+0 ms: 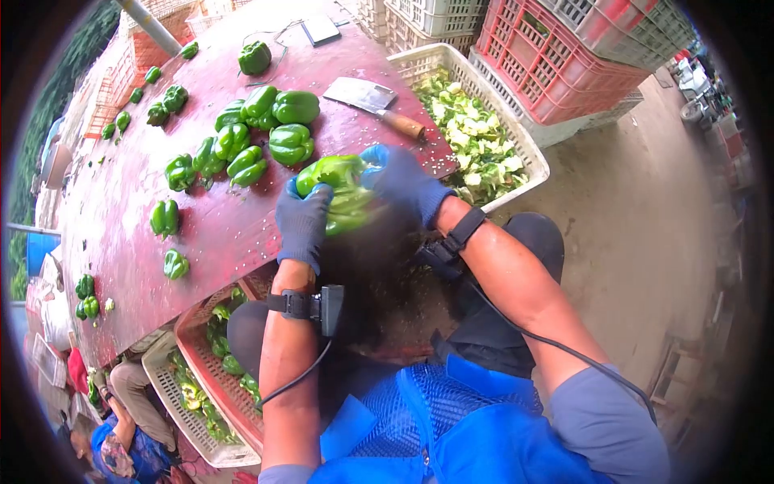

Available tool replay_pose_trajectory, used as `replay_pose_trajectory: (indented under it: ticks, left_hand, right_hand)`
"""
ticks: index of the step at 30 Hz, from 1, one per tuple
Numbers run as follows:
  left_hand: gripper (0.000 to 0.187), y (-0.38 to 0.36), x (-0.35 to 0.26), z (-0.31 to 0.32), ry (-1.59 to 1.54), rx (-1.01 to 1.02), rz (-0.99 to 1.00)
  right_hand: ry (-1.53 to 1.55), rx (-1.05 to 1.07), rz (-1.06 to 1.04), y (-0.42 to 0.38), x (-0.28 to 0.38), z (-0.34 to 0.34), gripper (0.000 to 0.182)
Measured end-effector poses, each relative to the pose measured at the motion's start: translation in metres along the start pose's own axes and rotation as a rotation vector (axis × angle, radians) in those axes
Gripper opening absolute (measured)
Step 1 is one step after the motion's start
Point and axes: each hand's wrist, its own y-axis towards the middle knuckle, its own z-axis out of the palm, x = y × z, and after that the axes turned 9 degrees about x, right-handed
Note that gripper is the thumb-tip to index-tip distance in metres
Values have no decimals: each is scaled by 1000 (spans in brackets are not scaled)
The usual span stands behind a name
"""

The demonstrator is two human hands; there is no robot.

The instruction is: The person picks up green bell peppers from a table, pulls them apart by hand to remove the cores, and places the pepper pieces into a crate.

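Note:
Both of my hands wear dark gloves with blue fingers. Between them, above the table's near edge, is a green bell pepper (343,189), smeared by motion on its lower side. My left hand (302,218) is closed around its left side. At its upper right, my right hand (403,181) grips the pepper with bent fingers; its palm side is hidden. Just beyond lies a loose group of whole green bell peppers (292,143) on the red table (218,230). A cleaver (363,93) with a wooden handle rests flat to the right of them.
Pale pepper scraps fill a white crate (528,173) at the table's right. Stacked red and grey crates (532,64) stand behind it. Below the table's near edge are a red crate (197,347) and a white crate (165,371) holding green pieces. Another person (133,444) sits lower left.

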Motion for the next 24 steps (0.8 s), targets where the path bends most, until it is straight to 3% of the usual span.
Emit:
replay_pose_trajectory:
  ticks: [4, 8, 10, 13, 14, 15, 16, 19, 21, 23, 24]
  left_hand:
    - [22, -1, -1, -9, -354, 152, -123]
    - [23, -4, -2, -12, -621, 261, -184]
    - [25, -7, -7, -15, -685, 296, -183]
    - [26, -13, -23, -26, -717, 318, -157]
    - [27, -16, -29, -33, -686, 305, -136]
    - [26, -23, -43, -43, -683, 300, -109]
    - [26, -30, -52, -53, -679, 285, -87]
    - [23, -50, -60, -107, -484, 113, -7]
    - [23, -76, -58, -150, -364, 2, 59]
    - [27, -108, -54, -186, -349, -130, 29]
    - [30, -119, -35, -212, -180, -204, -28]
  right_hand:
    - [401, 70, -6, -8, 3, -7, 21]
    - [521, 120, -6, -19, 13, -29, 29]
    - [696, -18, -94, -25, 19, -41, 30]
    - [486, -284, -86, -30, 19, -72, 25]
    - [308, -382, -74, -25, 5, -85, 27]
    - [-183, -529, -60, -22, -14, -101, 35]
    - [-444, -592, -44, -29, -14, -114, 41]
    - [-853, -622, 50, -45, -12, -138, 47]
    - [-892, -577, -23, -46, -25, -148, 42]
    - [-597, -405, 18, -46, -30, -149, 42]
    - [-587, -363, 21, -44, -32, -146, 37]
